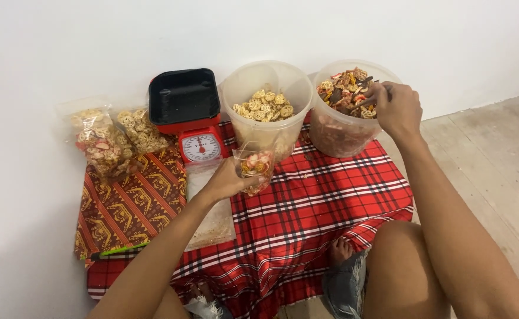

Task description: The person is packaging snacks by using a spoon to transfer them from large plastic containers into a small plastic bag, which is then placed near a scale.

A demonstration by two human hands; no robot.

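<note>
Head view. The left hand (227, 180) holds a small clear bag (255, 168) partly filled with mixed snacks, its grip closed on the bag's left edge, just near of the left tub (266, 109) of pale wheel-shaped crackers. The right hand (396, 109) dips into the right tub (348, 112) of multicoloured crackers, fingers pinched narrow on some pieces. A red kitchen scale (191, 115) and filled bags (115, 139) lie farther left, all on a red plaid cloth (318, 201) spread over the floor.
</note>
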